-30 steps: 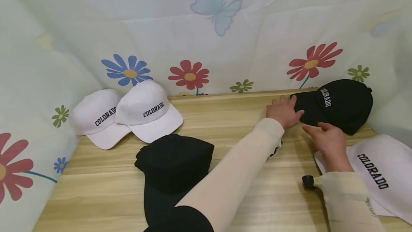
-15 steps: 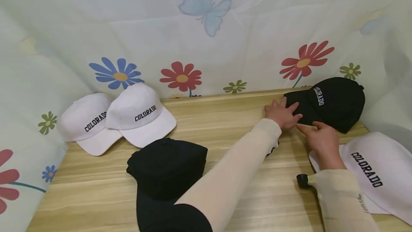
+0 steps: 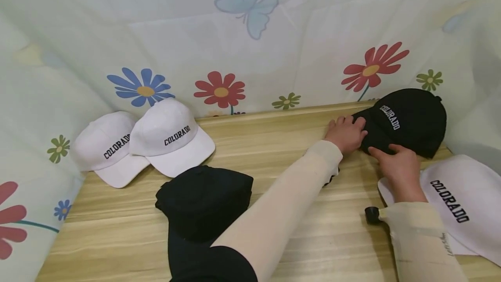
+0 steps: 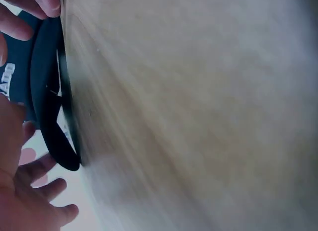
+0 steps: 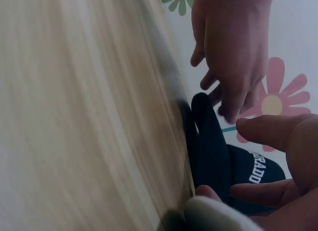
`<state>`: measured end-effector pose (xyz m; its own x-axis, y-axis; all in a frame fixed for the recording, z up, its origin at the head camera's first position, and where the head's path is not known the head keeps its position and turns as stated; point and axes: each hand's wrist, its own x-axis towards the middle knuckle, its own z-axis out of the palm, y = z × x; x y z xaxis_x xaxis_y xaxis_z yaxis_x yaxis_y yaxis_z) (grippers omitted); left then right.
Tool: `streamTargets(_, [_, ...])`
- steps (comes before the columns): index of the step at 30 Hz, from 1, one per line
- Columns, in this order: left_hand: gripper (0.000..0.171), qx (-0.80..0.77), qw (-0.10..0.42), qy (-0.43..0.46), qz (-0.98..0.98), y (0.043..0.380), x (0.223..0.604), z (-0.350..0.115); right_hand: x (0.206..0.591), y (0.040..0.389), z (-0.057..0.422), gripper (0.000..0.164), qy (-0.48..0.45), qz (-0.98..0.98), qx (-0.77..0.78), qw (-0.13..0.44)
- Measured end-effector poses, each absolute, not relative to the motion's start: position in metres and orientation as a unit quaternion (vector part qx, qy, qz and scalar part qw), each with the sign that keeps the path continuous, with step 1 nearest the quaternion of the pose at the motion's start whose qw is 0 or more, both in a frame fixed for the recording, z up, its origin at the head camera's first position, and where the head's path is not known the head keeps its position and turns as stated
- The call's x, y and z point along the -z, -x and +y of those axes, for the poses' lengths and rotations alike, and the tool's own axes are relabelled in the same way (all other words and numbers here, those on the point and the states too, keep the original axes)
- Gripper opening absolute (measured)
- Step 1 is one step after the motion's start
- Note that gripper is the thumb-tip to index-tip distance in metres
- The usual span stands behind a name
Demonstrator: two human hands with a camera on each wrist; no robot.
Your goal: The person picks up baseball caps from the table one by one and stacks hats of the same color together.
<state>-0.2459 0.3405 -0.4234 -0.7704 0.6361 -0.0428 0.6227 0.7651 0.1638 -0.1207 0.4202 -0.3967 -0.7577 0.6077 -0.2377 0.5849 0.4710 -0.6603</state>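
A round-crowned black fabric cap (image 3: 416, 121) sits on the wood-grained worktop (image 3: 336, 238), far and to your right. Your left hand (image 3: 345, 135) and right hand (image 3: 401, 169) touch its brim (image 5: 211, 154); whether either grip pinches cannot be told.

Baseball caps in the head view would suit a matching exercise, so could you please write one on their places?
1. Lettered black baseball cap
2. Black baseball cap, no lettering visible
3. Pair of white baseball caps
4. Single white baseball cap

A. Right edge of picture
B. Partly behind left sleeve
C. Overlapping at back left
D. Brim at left hand and right hand

Pairs: 1-D; 2-B; 3-C; 4-A
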Motion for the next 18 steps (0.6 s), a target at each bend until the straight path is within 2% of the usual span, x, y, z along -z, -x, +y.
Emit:
streamTargets(3, [0.038,-0.069,0.036,-0.327,0.942,0.2460,0.4212,0.3403,0.3958,0.1186,0.4224,0.083,0.355,-0.855,-0.379,0.015])
streamTargets(7, [0.044,-0.069,0.051,-0.292,0.953,0.2458,0.4188,0.3409,0.3947,0.1166,0.4250,0.085,0.354,-0.854,-0.380,0.013])
streamTargets(14, [0.046,-0.124,0.081,-0.249,0.957,0.2503,0.4198,0.3416,0.3945,0.1144,0.4284,0.085,0.361,-0.844,-0.396,0.024])
streamTargets(18, [0.043,-0.145,0.070,-0.242,0.957,0.2502,0.4178,0.3416,0.3952,0.1154,0.4289,0.085,0.372,-0.832,-0.411,0.036])
